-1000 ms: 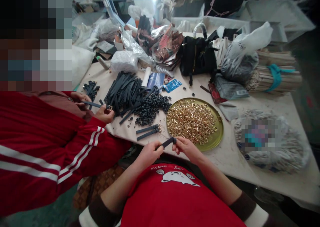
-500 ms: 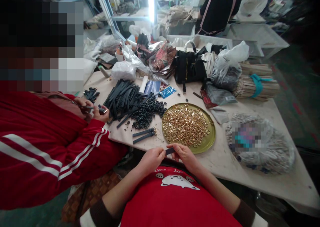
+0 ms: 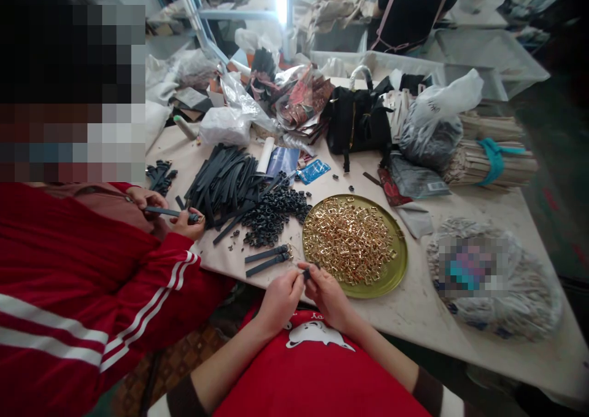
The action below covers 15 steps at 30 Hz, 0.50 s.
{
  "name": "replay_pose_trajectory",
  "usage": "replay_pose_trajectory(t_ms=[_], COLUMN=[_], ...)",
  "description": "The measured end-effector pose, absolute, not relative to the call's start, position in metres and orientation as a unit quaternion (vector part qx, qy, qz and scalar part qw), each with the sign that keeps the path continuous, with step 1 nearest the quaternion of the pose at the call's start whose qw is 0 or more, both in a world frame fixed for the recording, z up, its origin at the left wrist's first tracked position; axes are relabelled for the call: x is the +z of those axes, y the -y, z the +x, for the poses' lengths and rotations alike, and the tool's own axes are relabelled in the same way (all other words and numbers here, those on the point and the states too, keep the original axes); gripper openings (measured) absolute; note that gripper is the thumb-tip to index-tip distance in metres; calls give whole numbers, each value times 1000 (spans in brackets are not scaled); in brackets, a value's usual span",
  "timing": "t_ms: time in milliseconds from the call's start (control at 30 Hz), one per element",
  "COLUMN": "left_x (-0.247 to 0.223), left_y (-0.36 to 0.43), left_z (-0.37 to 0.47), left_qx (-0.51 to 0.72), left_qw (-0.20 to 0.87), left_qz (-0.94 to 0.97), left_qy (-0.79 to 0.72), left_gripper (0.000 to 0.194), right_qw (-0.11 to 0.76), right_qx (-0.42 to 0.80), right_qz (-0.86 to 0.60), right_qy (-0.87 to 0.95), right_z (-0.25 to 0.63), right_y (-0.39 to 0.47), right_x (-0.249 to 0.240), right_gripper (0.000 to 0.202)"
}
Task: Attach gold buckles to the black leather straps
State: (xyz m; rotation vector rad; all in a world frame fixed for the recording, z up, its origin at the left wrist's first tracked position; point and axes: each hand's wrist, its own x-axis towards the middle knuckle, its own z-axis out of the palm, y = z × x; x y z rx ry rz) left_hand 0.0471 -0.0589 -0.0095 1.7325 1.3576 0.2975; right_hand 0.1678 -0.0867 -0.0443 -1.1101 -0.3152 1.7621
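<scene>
Close together at the table's near edge, my left hand and my right hand both pinch a short dark strap, mostly covered by the fingers. Just right of them a round golden-green tray carries a heap of gold metal buckles. Two dark straps with gold buckles lie left of my hands. Behind those are a pile of small black loops and a stack of long dark strips.
A person in a red sleeve works at the left, holding a dark strap. Farther back stand a black bag and plastic bags. A wrapped bundle lies on the table at the right.
My hands have drawn closer together, and less of the strap shows between them. At the left, the other person's hands are farther apart, with more strap showing. The view has shifted slightly.
</scene>
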Motion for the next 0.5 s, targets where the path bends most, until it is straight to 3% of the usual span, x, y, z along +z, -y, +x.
replay_pose_trajectory(t_ms=[67, 167, 233, 400, 500], left_x=[-12, -15, -19, -34, -42], left_y=[47, 27, 15, -9, -23], left_z=[45, 37, 30, 20, 17], left_qx=[131, 93, 81, 133, 133], left_qw=[470, 595, 644, 622, 616], left_qz=[684, 623, 586, 576, 556], left_qy=[-542, -500, -485, -513, -542], left_gripper=[29, 24, 32, 44, 49], right_qw=[495, 503, 508, 462, 391], right_qx=[730, 724, 715, 684, 679], right_qz=[-458, -461, -468, -525, -545], right_qy=[110, 102, 105, 206, 299], right_z=[160, 156, 155, 141, 135], right_y=[76, 60, 49, 24, 11], right_x=[-48, -56, -60, -63, -66], right_gripper=[36, 38, 39, 33, 42])
